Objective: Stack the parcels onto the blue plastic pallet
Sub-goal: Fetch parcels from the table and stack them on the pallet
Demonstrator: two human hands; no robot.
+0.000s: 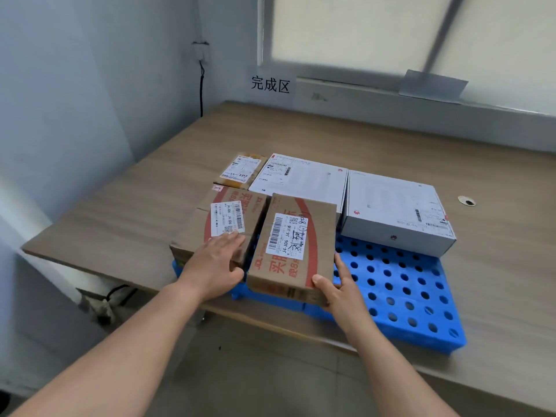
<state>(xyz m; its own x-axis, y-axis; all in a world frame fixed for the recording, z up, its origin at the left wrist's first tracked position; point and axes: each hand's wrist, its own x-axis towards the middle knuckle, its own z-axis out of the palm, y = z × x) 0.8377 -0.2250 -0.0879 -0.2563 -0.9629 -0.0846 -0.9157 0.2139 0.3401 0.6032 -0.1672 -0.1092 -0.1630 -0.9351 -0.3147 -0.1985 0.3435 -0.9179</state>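
Observation:
A blue plastic pallet (400, 290) with round holes lies on the wooden table. Several parcels sit on it: a small brown box (240, 173) at the far left, a flat white box (301, 179) beside it, a thicker white box (394, 212) at the right, and a brown carton (222, 218) at the near left. My right hand (337, 287) grips the near right corner of a second brown carton (294, 245) with red print, which rests on the pallet beside the first. My left hand (216, 263) lies flat with straight fingers on the near left carton, thumb against the second carton's left side.
The wooden table (496, 266) stands in a corner, walls at the left and back. A cable hole (466, 201) is at the right. A black cord (201, 91) hangs down the back wall. The pallet's near right half shows bare holes.

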